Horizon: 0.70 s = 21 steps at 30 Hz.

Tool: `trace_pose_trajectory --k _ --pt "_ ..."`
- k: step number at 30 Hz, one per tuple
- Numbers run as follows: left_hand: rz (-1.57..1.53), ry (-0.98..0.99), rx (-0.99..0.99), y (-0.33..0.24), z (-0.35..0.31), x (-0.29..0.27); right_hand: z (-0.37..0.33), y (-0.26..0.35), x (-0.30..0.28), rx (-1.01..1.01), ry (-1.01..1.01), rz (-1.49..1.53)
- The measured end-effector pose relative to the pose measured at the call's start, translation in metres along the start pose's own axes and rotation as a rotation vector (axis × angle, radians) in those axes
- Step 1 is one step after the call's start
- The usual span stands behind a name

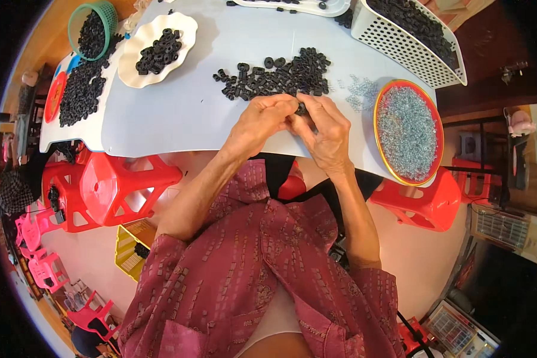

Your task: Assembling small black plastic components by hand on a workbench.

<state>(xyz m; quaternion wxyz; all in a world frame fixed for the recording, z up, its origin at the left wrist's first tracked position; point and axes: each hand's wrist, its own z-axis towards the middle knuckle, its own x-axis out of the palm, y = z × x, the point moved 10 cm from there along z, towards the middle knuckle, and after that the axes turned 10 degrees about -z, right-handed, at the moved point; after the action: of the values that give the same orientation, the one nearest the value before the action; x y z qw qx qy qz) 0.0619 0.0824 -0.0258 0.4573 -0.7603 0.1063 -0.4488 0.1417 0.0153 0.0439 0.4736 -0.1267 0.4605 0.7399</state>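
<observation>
My left hand (264, 121) and my right hand (323, 132) meet at the near edge of the table, fingertips pinched together. Between them shows a small black ring-shaped part (301, 109), gripped by the right fingers. The left fingers press against the same spot, and what they pinch is mostly hidden. Just beyond the hands lies a loose pile of black cylindrical parts (280, 74). Small clear pieces (362, 89) are scattered to the right, beside a red bowl with a yellow rim (378, 152) heaped with similar pieces.
A white scalloped plate (129, 62) with black rings stands at left. Farther left, a green basket (109, 21) lies tipped beside spilled black parts (80, 95). A white perforated basket (400, 53) of black parts stands at right. Red stools (110, 185) are below the table.
</observation>
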Motion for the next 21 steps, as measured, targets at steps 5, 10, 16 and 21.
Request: trace_pose_trajectory --k 5,10,16,21 --pt "0.225 0.042 0.017 -0.002 0.006 0.006 0.001 0.003 -0.005 -0.025 -0.004 -0.112" --pt "0.194 0.051 0.030 0.000 0.002 0.008 0.002 0.010 -0.009 -0.053 0.054 -0.179" --pt "0.122 0.001 0.021 -0.002 0.000 0.005 0.025 0.019 -0.007 -0.109 0.301 -0.135" --pt "0.109 0.087 0.098 0.000 -0.005 0.005 0.078 0.000 -0.033 -0.049 0.249 -0.271"
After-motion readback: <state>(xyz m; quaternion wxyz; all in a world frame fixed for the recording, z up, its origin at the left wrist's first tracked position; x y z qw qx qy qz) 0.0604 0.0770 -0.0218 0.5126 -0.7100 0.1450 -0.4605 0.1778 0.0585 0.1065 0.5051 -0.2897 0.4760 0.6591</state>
